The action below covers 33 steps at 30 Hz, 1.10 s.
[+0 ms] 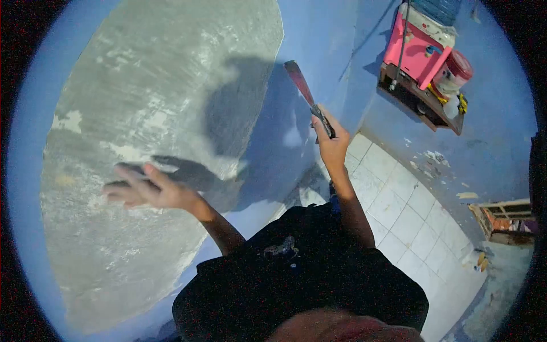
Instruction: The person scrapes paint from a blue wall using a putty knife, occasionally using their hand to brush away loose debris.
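My left hand (151,189) is held with its fingers spread, right in front of a rough grey patch (131,251) on the blue wall. Its fingers are slightly blurred, and nothing is in them. A putty knife (300,83) with a dark handle and a flat, reddish blade is gripped in my right hand (332,137). The blade points up and a little left, overlapping the blue wall (310,34) beside the patch. Whitish streaks mark the grey surface, and shadows of my head and arm fall across it.
At the upper right, a brown wooden stand (411,98) carries a pink item (419,48), a lidded tub (454,73) and a blue water bottle (440,8). White floor tiles (399,202) lie below. Paint is peeling on the right wall (419,151), near a small wooden frame (504,212).
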Tool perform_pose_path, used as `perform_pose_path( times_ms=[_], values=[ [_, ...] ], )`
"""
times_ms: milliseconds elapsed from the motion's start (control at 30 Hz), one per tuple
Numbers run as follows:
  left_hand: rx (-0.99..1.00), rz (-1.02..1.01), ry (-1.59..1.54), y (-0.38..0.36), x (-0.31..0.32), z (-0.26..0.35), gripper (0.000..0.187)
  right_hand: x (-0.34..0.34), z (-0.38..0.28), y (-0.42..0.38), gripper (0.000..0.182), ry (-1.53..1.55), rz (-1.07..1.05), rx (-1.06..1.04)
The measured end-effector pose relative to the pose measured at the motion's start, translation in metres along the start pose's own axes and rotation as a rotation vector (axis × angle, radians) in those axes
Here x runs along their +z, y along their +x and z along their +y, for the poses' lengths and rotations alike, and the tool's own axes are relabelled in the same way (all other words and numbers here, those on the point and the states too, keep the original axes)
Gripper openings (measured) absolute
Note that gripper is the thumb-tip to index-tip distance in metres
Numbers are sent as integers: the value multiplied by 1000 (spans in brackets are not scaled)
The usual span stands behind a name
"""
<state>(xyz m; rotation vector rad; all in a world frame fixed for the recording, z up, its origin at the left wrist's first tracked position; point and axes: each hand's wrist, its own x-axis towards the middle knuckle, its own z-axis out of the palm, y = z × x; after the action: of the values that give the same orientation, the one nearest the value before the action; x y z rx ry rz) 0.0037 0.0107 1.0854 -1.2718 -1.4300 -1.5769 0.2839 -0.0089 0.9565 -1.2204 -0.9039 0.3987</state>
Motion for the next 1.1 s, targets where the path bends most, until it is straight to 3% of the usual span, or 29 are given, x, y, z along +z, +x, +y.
perform_pose_path(
  times_ms=[100,200,333,467,500,533,567,633,667,700,767,867,967,1067,1100],
  values=[
    [-29,-118,64,-18,20,34,72,-3,-3,39,30,-4,-12,-98],
    [-75,-81,46,-17,21,45,73,-6,-5,65,27,-33,-112,-182],
    [-217,-29,-70,-24,12,69,59,-1,6,84,25,61,-193,-218],
    [-344,134,-384,-63,17,89,38,2,16,89,26,112,-216,-257],
    [-280,57,-466,-69,23,92,32,2,19,90,26,128,-235,-238],
    [-431,14,-492,-83,32,104,25,-1,22,90,27,136,-257,-218],
    [-381,-148,-691,-90,46,105,25,-6,21,90,26,135,-290,-165],
    [-653,-533,-987,-99,71,137,46,-10,16,95,26,145,-341,-81],
    [-900,-694,-1067,-108,86,143,52,-10,16,96,26,147,-351,-86],
    [-1015,-858,-1180,-107,98,160,54,-11,17,98,26,150,-358,-92],
    [-1259,-927,-1187,-130,127,174,58,-15,18,97,27,149,-383,-83],
    [-1340,-1075,-1710,-131,157,188,62,-17,19,98,29,146,-412,-105],
    [-1346,-895,-1800,-125,159,210,56,-18,18,100,27,152,-411,-181],
    [-1742,-751,-2357,-129,187,204,42,-19,15,97,23,173,-427,-158],
    [-1711,-836,-2517,-129,193,202,38,-21,11,97,22,164,-432,-145]
  ],
)
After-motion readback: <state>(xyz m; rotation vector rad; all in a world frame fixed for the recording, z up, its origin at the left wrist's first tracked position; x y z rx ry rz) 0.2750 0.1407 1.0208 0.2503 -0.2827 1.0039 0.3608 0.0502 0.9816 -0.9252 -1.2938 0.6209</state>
